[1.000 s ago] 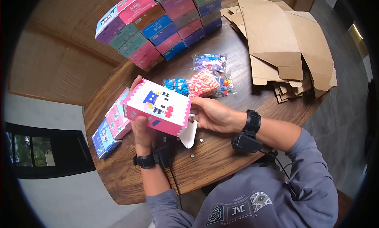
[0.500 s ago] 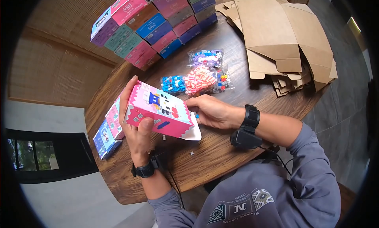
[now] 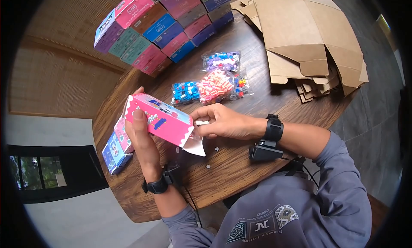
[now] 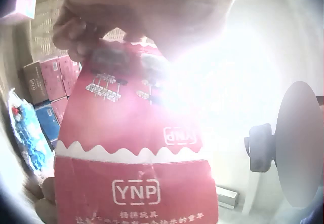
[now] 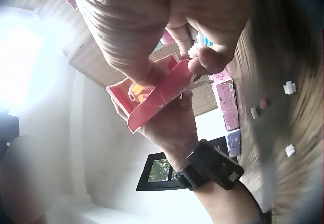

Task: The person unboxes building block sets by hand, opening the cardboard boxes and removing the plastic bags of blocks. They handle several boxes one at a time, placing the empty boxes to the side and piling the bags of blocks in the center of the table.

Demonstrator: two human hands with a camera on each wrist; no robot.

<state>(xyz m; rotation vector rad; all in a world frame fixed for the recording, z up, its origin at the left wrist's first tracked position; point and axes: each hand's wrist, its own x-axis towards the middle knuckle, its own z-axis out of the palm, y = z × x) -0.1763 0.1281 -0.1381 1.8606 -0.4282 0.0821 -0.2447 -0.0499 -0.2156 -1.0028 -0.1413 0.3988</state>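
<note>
A pink box (image 3: pixel 165 121) with a zigzag white edge is tilted in the left hand (image 3: pixel 143 140), whose thumb lies on its side and fingers behind. At the box's open right end is the right hand (image 3: pixel 227 122), with small white pieces (image 3: pixel 201 123) between its curled fingers. In the right wrist view, the right hand (image 5: pixel 167 26) touches the box's pink flap (image 5: pixel 162 97), and yellow contents (image 5: pixel 139 92) show inside. The left wrist view shows the box (image 4: pixel 131 112) close up under the left hand (image 4: pixel 147 6).
Bags of coloured bricks (image 3: pixel 215 86) lie beyond the hands. Stacked boxes (image 3: pixel 171 29) stand at the back left, flattened cardboard (image 3: pixel 296 29) at the back right. Two small boxes (image 3: pixel 115 152) sit at the left edge. Loose white pieces (image 3: pixel 208 166) lie on the wooden table (image 3: pixel 189 183).
The left hand has turned the box so its pink side faces up more and its open end points lower right. The right hand has moved slightly left, its fingers closer to the opening.
</note>
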